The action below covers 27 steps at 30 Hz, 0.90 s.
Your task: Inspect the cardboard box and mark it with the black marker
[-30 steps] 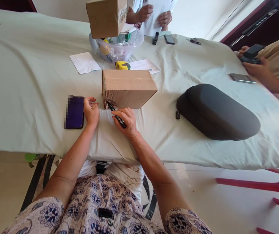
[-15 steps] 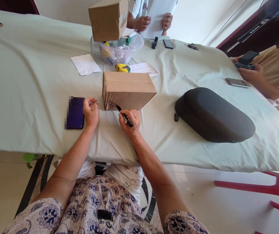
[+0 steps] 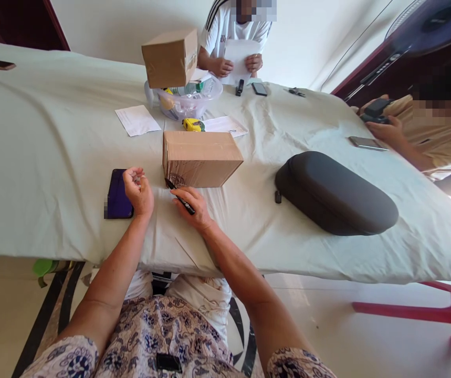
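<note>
My right hand (image 3: 195, 206) grips a black marker pen (image 3: 181, 197), its tip at the lower left corner of a cardboard box (image 3: 209, 167). Dark scribbled lines show on the box's near face by that corner. To the left of the box, my left hand (image 3: 139, 190) rests on its edge with loosely curled fingers apart and nothing in them. It partly covers a dark blue phone (image 3: 118, 197) lying on the cloth.
Behind the box are a yellow tape measure (image 3: 192, 124), papers (image 3: 137, 120) and a plastic basket (image 3: 184, 107) with another carton (image 3: 168, 58) on it. A dark grey case (image 3: 339, 194) lies to the right. Two people are at the table's far and right sides.
My right hand has moved the marker pen left along the box's lower face to the corner. My left hand has shifted slightly left over the phone. The view has tilted up a little.
</note>
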### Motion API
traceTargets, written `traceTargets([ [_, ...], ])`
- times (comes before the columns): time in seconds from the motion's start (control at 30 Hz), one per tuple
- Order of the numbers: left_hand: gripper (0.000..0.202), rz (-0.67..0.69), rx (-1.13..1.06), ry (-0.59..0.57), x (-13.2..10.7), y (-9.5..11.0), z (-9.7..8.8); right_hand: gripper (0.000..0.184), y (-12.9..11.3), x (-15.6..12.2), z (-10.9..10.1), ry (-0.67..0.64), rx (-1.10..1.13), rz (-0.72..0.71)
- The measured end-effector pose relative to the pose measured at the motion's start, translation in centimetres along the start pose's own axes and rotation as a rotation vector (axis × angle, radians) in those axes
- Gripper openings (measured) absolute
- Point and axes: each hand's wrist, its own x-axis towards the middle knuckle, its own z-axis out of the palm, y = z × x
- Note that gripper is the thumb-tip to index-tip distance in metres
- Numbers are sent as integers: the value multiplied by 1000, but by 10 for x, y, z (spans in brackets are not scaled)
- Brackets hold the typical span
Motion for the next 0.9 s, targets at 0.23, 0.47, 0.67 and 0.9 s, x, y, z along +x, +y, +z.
traceTargets([
  [0.23, 18, -2, 137, -43, 19, 21, -38, 17, 9, -9, -29, 400, -118, -46],
  [0.47, 25, -39, 735, -64, 35, 16, -102, 35, 36, -5, -73, 637, -253, 329],
  [0.67, 32, -126, 1071, -296, 25, 27, -103, 51, 53, -8, -80, 141, -479, 894],
  [0.9, 21, -137, 804, -292, 35, 1, -108, 54, 36, -6, -82, -200, -659, 1014],
])
